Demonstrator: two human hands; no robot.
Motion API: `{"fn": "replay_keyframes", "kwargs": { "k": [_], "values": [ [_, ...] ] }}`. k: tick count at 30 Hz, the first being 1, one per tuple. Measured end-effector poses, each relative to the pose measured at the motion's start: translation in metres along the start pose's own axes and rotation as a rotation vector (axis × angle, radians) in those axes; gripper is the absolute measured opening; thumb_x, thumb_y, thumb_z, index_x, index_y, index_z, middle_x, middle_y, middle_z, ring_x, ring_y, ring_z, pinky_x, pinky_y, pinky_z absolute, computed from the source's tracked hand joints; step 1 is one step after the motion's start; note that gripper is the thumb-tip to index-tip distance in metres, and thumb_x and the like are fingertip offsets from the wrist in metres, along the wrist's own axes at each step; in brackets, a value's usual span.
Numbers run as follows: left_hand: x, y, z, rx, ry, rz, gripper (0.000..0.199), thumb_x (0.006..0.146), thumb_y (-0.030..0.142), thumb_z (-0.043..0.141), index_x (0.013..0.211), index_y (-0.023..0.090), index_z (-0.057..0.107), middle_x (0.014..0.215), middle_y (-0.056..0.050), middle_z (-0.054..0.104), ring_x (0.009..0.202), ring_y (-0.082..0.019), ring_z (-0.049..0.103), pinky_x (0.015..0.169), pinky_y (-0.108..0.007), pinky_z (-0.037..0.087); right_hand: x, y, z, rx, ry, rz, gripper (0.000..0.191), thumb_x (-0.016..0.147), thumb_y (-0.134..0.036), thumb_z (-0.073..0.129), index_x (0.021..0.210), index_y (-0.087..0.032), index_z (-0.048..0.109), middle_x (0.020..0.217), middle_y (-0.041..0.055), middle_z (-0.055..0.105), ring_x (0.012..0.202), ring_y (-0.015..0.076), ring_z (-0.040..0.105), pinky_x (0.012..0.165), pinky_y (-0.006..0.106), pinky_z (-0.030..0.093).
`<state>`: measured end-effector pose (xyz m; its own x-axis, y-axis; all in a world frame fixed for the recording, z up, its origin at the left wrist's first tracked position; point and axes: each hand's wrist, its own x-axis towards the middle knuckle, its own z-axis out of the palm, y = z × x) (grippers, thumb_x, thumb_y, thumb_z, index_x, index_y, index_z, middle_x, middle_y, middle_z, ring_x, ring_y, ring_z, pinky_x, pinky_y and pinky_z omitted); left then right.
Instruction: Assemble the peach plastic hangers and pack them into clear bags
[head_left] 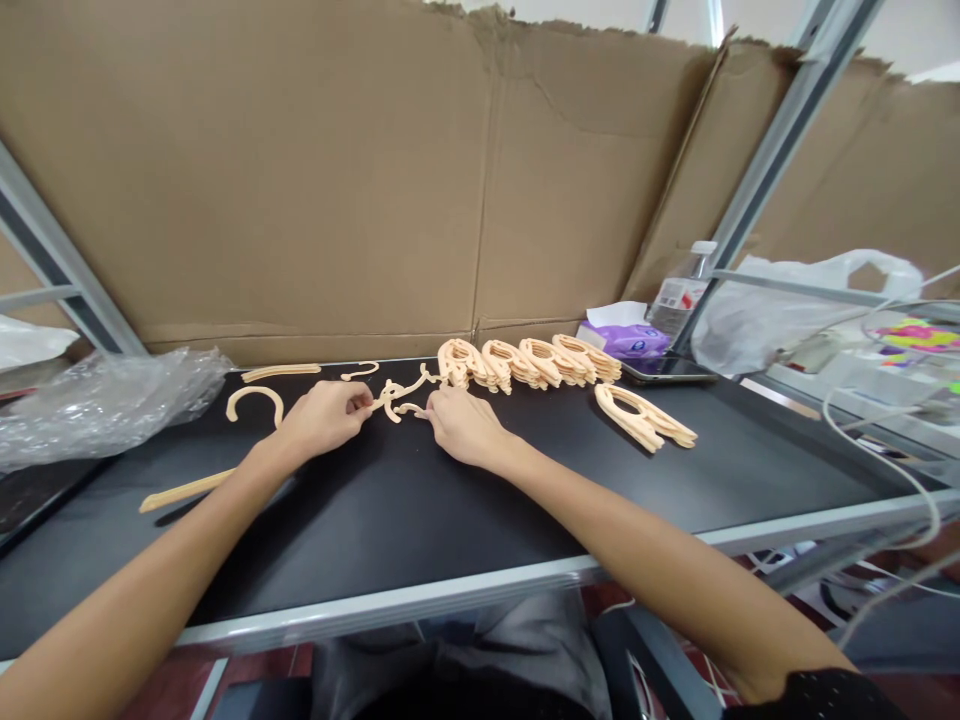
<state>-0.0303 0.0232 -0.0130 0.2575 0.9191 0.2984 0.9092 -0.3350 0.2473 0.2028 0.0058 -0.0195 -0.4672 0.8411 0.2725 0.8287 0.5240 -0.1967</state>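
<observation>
My left hand (pixel 324 415) pinches one arm of a beige plastic folding hanger (pixel 391 395) just above the black tabletop. On the other side my right hand (pixel 466 425) is closed at the hanger's right end, thumb and fingers on a curved piece; its exact grip is partly hidden. Loose beige parts lie to the left: a large curved hook (pixel 274 397), a flat strip (pixel 281 372), a smaller hook (pixel 362 371) and a long arm (pixel 184 490) partly behind my left forearm. Several stacks of folded hangers (pixel 536 362) stand in a row beyond my right hand.
Another folded hanger bundle (pixel 637 415) lies at the right. Behind it are a phone (pixel 667 370), a purple tissue pack (pixel 626 338) and a bottle (pixel 681 290). Crumpled clear plastic (pixel 127 405) covers the left side. A cardboard wall (pixel 337 180) closes off the back; cables hang at right.
</observation>
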Motion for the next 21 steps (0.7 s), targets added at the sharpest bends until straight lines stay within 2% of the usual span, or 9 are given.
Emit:
{"fn": "replay_keyframes", "kwargs": {
  "k": [11,21],
  "values": [
    [-0.0008,0.0013,-0.001,0.021,-0.003,-0.028,0.014,0.081,0.034,0.056,0.081,0.025,0.066,0.083,-0.003,0.074,0.076,-0.021,0.067,0.066,-0.028,0.046,0.001,0.001,-0.004,0.039,0.003,0.047,0.03,0.1,-0.028,0.032,0.11,-0.018,0.058,0.104,0.0138,0.071,0.091,0.0277,0.068,0.073,0.034,0.044],
    [-0.0013,-0.0055,-0.0009,0.028,0.045,-0.072,0.011,0.077,0.033,0.059,0.082,0.026,0.067,0.08,-0.003,0.073,0.077,-0.023,0.067,0.065,-0.029,0.046,0.0024,0.0033,-0.0008,0.128,0.032,0.02,0.028,0.101,-0.029,0.033,0.114,-0.022,0.057,0.109,0.0102,0.071,0.096,0.0254,0.066,0.071,0.03,0.042]
  ]
}}
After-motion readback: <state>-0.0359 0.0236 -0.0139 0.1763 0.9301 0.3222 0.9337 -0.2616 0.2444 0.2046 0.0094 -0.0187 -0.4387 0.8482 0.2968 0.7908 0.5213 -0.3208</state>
